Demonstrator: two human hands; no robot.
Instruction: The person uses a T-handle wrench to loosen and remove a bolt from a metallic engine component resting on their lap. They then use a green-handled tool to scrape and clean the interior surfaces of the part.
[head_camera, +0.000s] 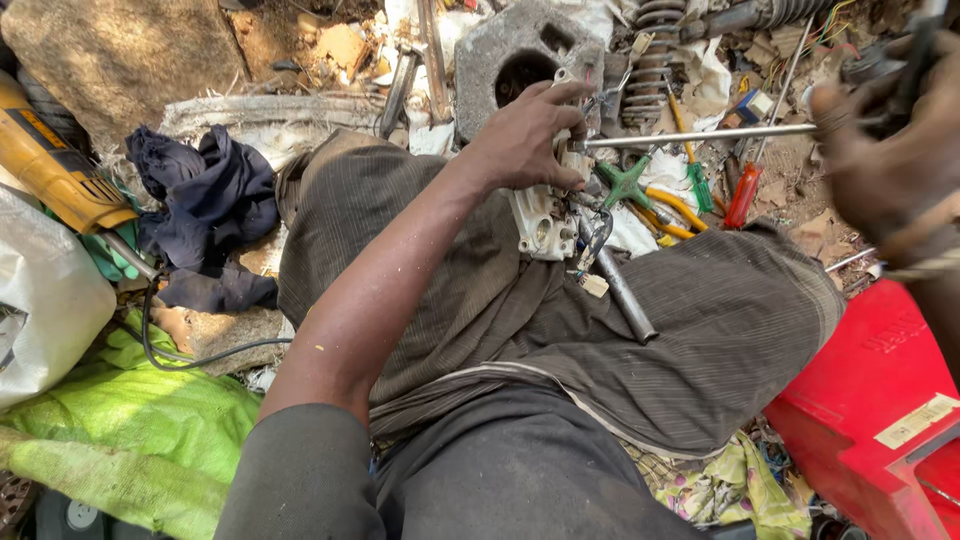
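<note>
Pale cast-metal part (543, 222), rested upright on the lap between the knees, clasped at its top. Long steel rod (700, 135), horizontal, one end meeting the part's top.

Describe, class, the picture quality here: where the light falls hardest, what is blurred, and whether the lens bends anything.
Head view: hard sunlight bleaches the concrete block and the rubble at the top, while the lap lies in shade; the left hand, holding a pale metal part, is sharp; the right hand, gripping a long metal rod, is smeared by blur at the frame edge; the wide lens bows the scene outwards.
</note>
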